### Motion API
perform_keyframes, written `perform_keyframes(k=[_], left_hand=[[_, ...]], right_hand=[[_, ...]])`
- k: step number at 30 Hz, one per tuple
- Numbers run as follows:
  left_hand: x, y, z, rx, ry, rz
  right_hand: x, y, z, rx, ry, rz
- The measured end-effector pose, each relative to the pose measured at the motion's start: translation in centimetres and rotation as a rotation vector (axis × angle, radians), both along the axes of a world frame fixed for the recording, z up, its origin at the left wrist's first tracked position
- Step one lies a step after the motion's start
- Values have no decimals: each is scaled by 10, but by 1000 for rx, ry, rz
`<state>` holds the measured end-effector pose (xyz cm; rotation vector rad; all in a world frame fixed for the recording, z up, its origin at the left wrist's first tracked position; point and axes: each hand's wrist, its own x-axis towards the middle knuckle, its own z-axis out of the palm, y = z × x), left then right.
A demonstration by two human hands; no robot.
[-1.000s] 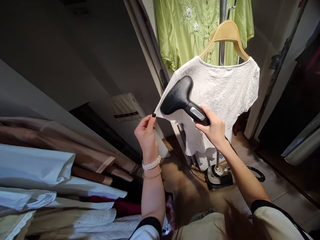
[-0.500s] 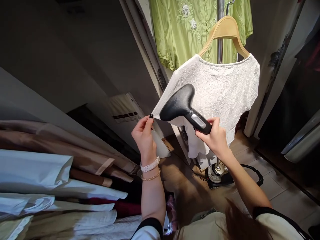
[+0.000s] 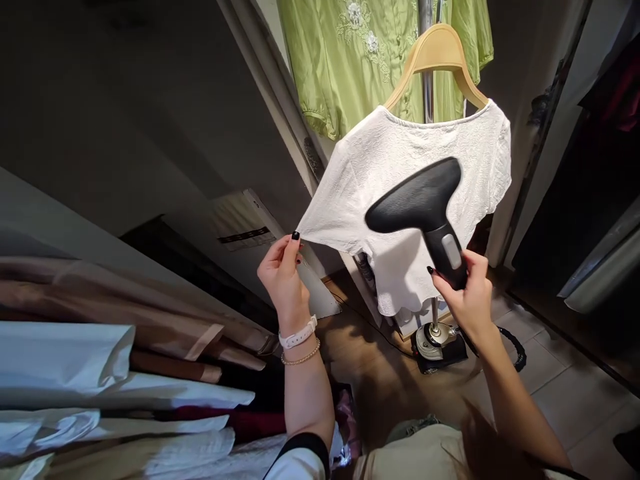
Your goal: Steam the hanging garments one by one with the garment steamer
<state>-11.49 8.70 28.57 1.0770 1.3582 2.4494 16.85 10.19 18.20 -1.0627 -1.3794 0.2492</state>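
Two hands are recorded in the single head view. The floor is tiled, with the pale tiles seen from 4 to 5 o'clock, and the room is a narrow space bounded by a pale door frame at 11 o'clock and a dark clothes recess at 2 to 3 o'clock.

A white textured blouse is hung on a wooden hanger, which is hooked on a metal pole near 1 o'clock. A corner of the blouse is pinched between thumb and fingertip by the left hand, and the fabric is drawn taut toward 9 o'clock. A black handheld garment steamer is gripped firmly by its handle in the right hand. Its head is held over the blouse's lower middle; contact cannot be determined.

A green embroidered garment is hung behind the blouse at 12 o'clock. A steamer base stands on the floor at 4 o'clock, with a coiled black hose just beside it. Folded fabric bolts are stacked at 8 o'clock.
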Motion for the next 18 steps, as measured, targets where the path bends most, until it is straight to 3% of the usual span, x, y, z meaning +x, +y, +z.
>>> perform_keyframes(k=[9,14,18], left_hand=[[3,-11,1,-1,60,38],[4,-17,2,14,87,22],[5,-22,5,12,97,31]], right_hand=[[-35,26,35,124,-220,59],[-41,40,21,201,-338,116],[-45,48,12,255,-352,37]])
